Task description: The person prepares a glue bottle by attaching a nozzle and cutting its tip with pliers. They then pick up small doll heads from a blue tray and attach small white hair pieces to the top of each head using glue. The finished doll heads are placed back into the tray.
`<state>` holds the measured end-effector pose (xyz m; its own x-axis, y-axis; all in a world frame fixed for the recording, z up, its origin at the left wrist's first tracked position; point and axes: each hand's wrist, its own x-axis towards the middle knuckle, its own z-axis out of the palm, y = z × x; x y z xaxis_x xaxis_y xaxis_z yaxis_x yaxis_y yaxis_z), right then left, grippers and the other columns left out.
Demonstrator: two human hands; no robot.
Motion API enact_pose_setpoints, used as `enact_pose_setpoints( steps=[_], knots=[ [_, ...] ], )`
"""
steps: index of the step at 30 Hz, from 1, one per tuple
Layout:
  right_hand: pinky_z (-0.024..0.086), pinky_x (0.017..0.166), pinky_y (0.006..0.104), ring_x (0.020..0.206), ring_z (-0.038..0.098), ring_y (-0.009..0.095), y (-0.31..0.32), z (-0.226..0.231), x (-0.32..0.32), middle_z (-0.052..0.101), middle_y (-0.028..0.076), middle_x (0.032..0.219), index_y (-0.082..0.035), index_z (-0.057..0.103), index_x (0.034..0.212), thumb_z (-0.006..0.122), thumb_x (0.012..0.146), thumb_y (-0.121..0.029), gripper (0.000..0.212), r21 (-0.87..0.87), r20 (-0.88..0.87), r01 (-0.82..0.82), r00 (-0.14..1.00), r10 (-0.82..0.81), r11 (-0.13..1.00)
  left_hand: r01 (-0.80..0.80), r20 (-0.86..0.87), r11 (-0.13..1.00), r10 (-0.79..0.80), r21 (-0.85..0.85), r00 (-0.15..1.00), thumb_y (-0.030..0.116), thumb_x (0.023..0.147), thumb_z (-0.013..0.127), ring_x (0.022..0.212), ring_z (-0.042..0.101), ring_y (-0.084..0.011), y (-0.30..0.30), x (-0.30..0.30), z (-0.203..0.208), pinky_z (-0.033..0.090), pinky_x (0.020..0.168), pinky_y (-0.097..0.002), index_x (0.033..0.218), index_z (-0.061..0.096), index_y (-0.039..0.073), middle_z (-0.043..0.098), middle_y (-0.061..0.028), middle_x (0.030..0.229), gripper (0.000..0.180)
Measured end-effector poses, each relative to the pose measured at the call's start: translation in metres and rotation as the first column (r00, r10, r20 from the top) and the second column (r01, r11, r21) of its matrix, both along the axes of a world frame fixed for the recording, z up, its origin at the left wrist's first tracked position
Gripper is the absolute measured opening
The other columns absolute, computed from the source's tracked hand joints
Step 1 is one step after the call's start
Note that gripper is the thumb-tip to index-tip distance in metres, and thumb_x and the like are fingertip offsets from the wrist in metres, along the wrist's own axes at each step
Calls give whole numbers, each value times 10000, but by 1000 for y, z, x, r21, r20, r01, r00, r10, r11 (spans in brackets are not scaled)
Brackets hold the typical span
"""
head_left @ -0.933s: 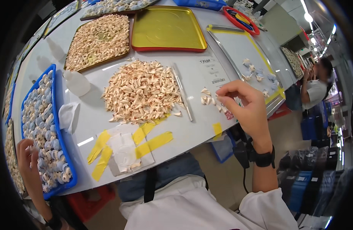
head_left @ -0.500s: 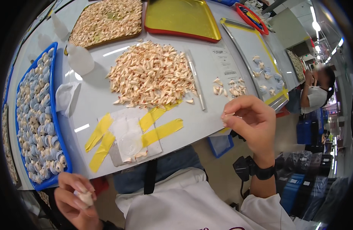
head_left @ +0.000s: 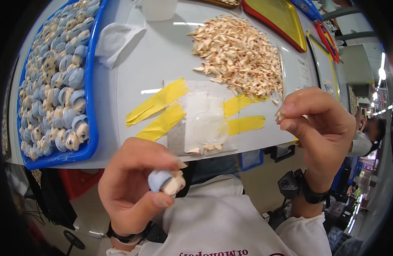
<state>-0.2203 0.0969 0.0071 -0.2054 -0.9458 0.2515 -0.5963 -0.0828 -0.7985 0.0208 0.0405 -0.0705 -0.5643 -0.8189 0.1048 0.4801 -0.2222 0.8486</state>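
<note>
Two hands raised, left hand [head_left: 134,187] gripping figurine [head_left: 166,181], right hand [head_left: 320,128] pinching maybe a horn piece [head_left: 281,115]

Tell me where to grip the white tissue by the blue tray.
In my judgement, pinch the tissue at its raised crumpled fold near the middle, coming from above. It lies loose on the table right beside the tray, so a side approach would probably hit the rim.

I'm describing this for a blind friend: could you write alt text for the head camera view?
A left hand holds a small blue-haired doll head, while the right hand pinches a tiny pale piece. Behind are a pile of such pieces and a blue tray of doll heads.
</note>
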Motion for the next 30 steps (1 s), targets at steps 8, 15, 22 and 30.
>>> enact_pose_setpoints(
  steps=[8,15,22,30],
  knots=[
    [452,651,260,693,564,168,-19,4,24,590,110,759,34,577,772,641,660,111,150,117,38,-12,999,8,993,-2,-35,982,8,189,999,239,753,734,824,620,-245,3,-6,-1,529,587,-244,1022,448,11,545,-167,928,454],
    [410,626,272,704,525,179,-32,3,36,537,82,734,-7,603,718,675,568,71,183,188,-312,-139,930,194,972,94,112,991,-84,-93,990,216,700,777,776,608,-212,-11,-2,-3,508,616,-253,1019,495,8,557,-218,1020,474],
    [374,590,264,678,495,182,-37,7,40,503,67,726,-20,604,707,670,548,79,200,135,-514,-190,826,233,972,84,72,954,-66,-289,995,146,687,780,736,593,-197,-14,-4,-5,498,620,-259,1019,495,-9,551,-219,1015,464],
    [331,587,224,651,439,131,-2,19,41,473,57,722,-57,600,744,723,603,3,196,96,-150,-134,978,147,986,143,177,983,-122,-114,977,69,728,728,815,614,-233,-4,-8,19,510,723,-299,1047,544,-44,544,-257,1073,385]
  ],
)
